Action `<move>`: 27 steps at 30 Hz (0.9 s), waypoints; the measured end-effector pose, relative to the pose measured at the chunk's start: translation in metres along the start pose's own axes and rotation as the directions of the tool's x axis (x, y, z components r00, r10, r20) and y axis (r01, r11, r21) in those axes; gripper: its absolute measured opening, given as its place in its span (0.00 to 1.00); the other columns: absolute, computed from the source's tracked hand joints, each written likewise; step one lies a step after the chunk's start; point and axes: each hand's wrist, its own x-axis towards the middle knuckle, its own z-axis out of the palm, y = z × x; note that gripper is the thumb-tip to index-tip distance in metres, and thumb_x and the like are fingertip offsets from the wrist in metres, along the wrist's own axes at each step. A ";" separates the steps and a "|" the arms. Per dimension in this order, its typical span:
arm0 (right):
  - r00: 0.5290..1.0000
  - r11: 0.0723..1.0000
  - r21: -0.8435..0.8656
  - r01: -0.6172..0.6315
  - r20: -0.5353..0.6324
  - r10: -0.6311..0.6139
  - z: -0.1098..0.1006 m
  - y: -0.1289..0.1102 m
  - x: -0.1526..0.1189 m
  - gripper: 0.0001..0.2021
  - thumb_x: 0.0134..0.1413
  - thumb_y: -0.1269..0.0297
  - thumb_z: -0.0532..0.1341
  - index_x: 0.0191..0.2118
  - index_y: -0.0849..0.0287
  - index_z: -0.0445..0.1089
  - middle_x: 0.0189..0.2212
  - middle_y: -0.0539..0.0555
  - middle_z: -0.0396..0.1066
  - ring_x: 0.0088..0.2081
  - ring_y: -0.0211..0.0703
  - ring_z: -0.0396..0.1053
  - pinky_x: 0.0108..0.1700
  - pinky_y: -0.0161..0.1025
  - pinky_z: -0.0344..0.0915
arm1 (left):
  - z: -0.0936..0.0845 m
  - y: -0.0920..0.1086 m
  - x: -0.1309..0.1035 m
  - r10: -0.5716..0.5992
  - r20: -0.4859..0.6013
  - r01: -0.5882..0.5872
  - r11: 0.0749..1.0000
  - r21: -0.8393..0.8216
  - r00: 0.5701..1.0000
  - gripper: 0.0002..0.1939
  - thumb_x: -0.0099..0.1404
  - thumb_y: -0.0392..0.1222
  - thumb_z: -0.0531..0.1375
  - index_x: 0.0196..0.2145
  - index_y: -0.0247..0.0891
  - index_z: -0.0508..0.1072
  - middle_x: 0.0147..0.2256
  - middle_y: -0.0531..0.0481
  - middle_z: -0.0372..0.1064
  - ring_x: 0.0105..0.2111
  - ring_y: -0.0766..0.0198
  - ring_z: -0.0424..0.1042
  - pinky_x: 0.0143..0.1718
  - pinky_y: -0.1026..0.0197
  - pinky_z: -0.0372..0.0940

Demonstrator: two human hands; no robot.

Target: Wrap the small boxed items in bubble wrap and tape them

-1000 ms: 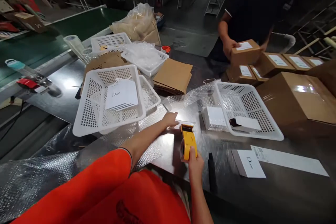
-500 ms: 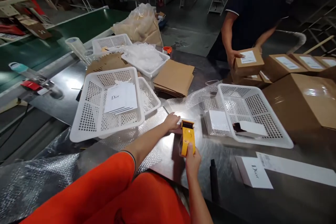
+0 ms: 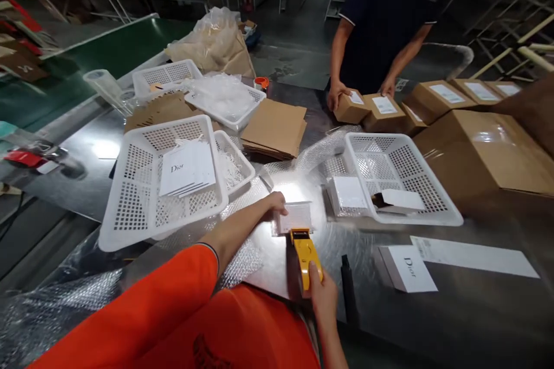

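My right hand (image 3: 324, 294) is wrapped round the handle of a yellow tape dispenser (image 3: 308, 258). The dispenser's front end meets the near edge of a flat packet in clear bubble wrap (image 3: 296, 217), which lies on the metal table. At the packet's left side, my left hand (image 3: 276, 203) grips it with the thumb on top; its other fingers are partly hidden. To the right lies another wrapped white box (image 3: 347, 195), against a white basket (image 3: 404, 216). A black marker-like stick (image 3: 348, 288) rests right of my right hand.
A white basket (image 3: 162, 230) at left holds Dior cards (image 3: 188, 168). Flat cardboard (image 3: 274, 127) is stacked behind. A white Dior box (image 3: 409, 268) lies at right, near cartons (image 3: 485, 150). Across the table, a co-worker (image 3: 381, 23) handles small cartons (image 3: 351, 106).
My right hand has drawn the tape dispenser down toward me, and the packet shows more fully. The co-worker's carton has come down among the others. The view has shifted right.
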 end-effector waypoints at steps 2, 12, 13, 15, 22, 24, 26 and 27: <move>1.000 1.000 0.006 -0.002 -0.003 0.002 0.000 -0.004 -0.001 0.31 0.39 0.28 0.55 0.20 0.55 0.68 0.17 0.55 0.69 0.20 0.47 0.66 0.21 0.41 0.61 | 0.006 0.000 -0.004 -0.007 -0.026 0.007 1.000 0.022 1.000 0.14 0.56 0.46 0.67 0.37 0.35 0.80 0.34 0.49 0.78 0.40 0.56 0.75 0.43 0.59 0.67; 0.997 0.995 0.065 -0.082 0.001 0.082 0.008 -0.011 -0.001 0.33 0.35 0.27 0.55 0.23 0.57 0.69 0.20 0.57 0.70 0.22 0.47 0.67 0.21 0.42 0.64 | 0.056 0.027 -0.011 0.208 -0.064 -0.187 0.953 0.239 0.976 0.60 0.47 0.43 0.71 0.70 0.29 0.43 0.70 0.25 0.40 0.70 0.36 0.41 0.68 0.37 0.36; 0.996 0.993 0.077 -0.088 0.004 0.088 0.009 -0.013 -0.002 0.33 0.35 0.27 0.55 0.24 0.57 0.69 0.20 0.56 0.70 0.21 0.47 0.66 0.21 0.42 0.64 | 0.060 0.027 -0.008 0.200 -0.063 -0.177 0.950 0.257 0.978 0.61 0.47 0.44 0.71 0.70 0.29 0.42 0.70 0.25 0.39 0.70 0.35 0.40 0.69 0.37 0.36; 0.998 0.995 0.080 -0.064 0.000 0.064 0.009 -0.014 -0.007 0.33 0.36 0.27 0.55 0.22 0.57 0.68 0.19 0.56 0.69 0.21 0.46 0.65 0.22 0.42 0.63 | 0.064 0.026 -0.002 0.180 -0.066 -0.154 0.946 0.285 0.982 0.62 0.47 0.44 0.71 0.70 0.28 0.41 0.70 0.24 0.37 0.70 0.34 0.39 0.69 0.37 0.36; 0.995 0.995 0.055 -0.089 0.039 0.087 0.005 0.011 -0.027 0.37 0.37 0.25 0.52 0.26 0.59 0.71 0.22 0.58 0.72 0.25 0.49 0.69 0.25 0.41 0.65 | 0.058 0.025 0.005 0.139 -0.002 -0.135 0.963 0.235 0.990 0.66 0.44 0.41 0.72 0.70 0.31 0.37 0.70 0.23 0.37 0.69 0.33 0.41 0.67 0.36 0.42; 0.996 0.996 -0.045 -0.074 0.045 0.076 0.005 0.011 -0.023 0.37 0.40 0.25 0.48 0.25 0.58 0.70 0.22 0.59 0.73 0.26 0.50 0.70 0.26 0.42 0.66 | 0.054 0.028 0.001 0.138 -0.008 -0.133 0.965 0.227 0.990 0.67 0.43 0.39 0.73 0.70 0.28 0.37 0.69 0.21 0.39 0.68 0.32 0.43 0.67 0.38 0.42; 0.998 0.988 -0.153 -0.035 0.045 0.042 0.004 0.002 -0.014 0.35 0.44 0.27 0.46 0.23 0.57 0.68 0.22 0.60 0.74 0.26 0.50 0.71 0.28 0.41 0.65 | 0.047 0.032 -0.005 0.132 -0.003 -0.129 0.976 0.176 0.991 0.67 0.42 0.37 0.73 0.70 0.26 0.38 0.68 0.20 0.42 0.67 0.31 0.48 0.67 0.39 0.44; 0.999 0.980 -0.200 -0.022 0.033 0.029 0.002 -0.004 -0.010 0.33 0.46 0.28 0.46 0.22 0.56 0.68 0.22 0.61 0.74 0.26 0.50 0.71 0.28 0.41 0.65 | 0.043 0.034 -0.008 0.128 0.004 -0.127 0.981 0.143 0.992 0.67 0.42 0.37 0.73 0.70 0.25 0.38 0.66 0.19 0.45 0.66 0.30 0.51 0.66 0.40 0.46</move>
